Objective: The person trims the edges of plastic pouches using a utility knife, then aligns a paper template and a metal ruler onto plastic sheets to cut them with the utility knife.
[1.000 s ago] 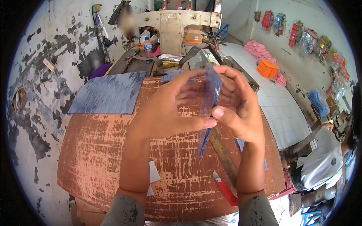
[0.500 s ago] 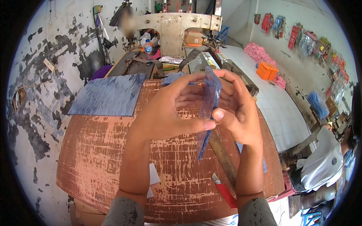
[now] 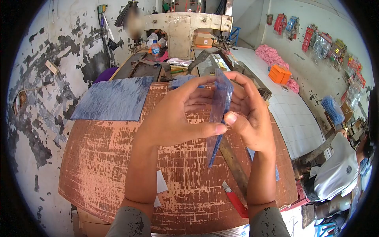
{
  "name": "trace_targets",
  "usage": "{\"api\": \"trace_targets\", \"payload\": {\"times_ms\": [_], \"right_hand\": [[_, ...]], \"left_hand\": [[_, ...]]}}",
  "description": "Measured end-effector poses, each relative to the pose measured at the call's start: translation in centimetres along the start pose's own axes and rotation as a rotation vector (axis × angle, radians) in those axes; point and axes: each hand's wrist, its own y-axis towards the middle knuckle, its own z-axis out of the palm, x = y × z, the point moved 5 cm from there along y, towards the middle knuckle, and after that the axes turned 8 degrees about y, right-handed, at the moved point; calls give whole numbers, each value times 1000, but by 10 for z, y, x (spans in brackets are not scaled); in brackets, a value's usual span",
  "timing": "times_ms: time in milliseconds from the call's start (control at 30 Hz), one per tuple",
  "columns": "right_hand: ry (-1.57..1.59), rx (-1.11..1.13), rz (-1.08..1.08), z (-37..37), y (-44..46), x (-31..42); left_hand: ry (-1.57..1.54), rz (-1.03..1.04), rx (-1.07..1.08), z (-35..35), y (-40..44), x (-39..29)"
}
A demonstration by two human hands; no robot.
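Note:
Between my two hands, a thin stack of blue see-through plastic pieces (image 3: 218,108) stands on edge above the table, seen nearly side-on. My left hand (image 3: 167,114) grips it from the left, thumb on the near face and fingers behind. On the other side, my right hand (image 3: 254,122) curves around it, its thumb pressed near the left thumb. Beneath lies a worn metal ruler or strip (image 3: 232,164), partly hidden by my right arm. A red-handled cutter knife (image 3: 235,199) rests beside it.
A large blue streaked sheet (image 3: 112,98) lies at the worn brown table's (image 3: 98,166) far left. White scraps (image 3: 161,182) sit near my left forearm. A press machine (image 3: 179,35) stands behind. At right, a person in a white shirt (image 3: 337,168) sits low.
Both hands hold the stack in almost the same position. The thumbs have shifted very slightly, and the view has barely moved.

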Motion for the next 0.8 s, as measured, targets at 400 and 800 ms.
{"api": "trace_targets", "payload": {"times_ms": [400, 800], "right_hand": [[-13, 20, 4, 1, 1, 0], [41, 51, 46, -4, 2, -7]], "left_hand": [[-4, -4, -5, -1, 0, 1], [-30, -28, -6, -3, 0, 3]]}}
